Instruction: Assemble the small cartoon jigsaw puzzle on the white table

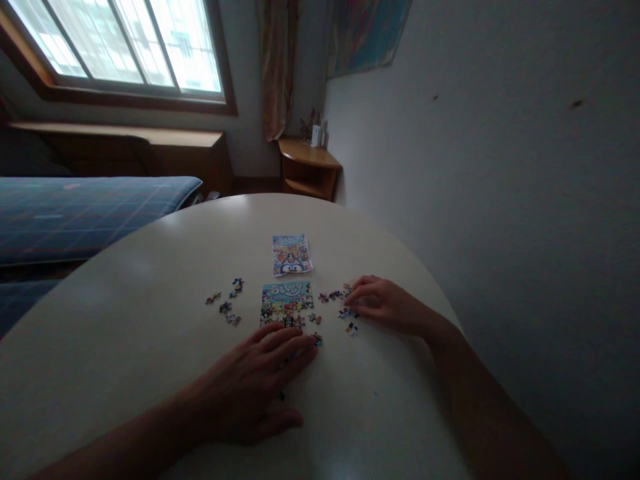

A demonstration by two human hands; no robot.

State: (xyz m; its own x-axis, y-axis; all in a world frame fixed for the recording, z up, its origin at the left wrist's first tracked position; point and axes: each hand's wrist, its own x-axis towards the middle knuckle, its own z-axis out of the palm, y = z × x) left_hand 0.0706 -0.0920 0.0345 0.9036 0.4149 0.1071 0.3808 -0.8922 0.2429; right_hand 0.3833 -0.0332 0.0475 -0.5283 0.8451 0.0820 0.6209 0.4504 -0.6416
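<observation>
And here we are at the round white table [150, 283], with the Bluey jigsaw puzzle [287, 294] lying right in the middle, part built! The top is looking good: the title lettering reads clean across, and the band of colourful figures beneath it seems joined up. Lower down it turns ragged, the bottom edge broken and uneven, and the left hand [275, 360] covers a good share of it, so how much is locked in under there I cannot tell.

That left hand lies flat, fingers stretched out and not closed around anything, thumb spread wide, fingertips right by a small jigsaw piece [317, 340]. Over on the other side, the right hand [377, 303] has its fingers bent down among the right-hand loose pieces [351, 329]; whether they pinch one, I cannot tell from here.

And what's left? Plenty, by the look of it! A string of left-hand loose pieces [226, 307] sits apart from the puzzle, another stray piece [315, 319] waits just beside its ragged edge, and there's that scatter under the right hand. Call it the upper part done, the lower part to come, with the Bluey picture sheet [291, 255] lying just beyond, complete in print
</observation>
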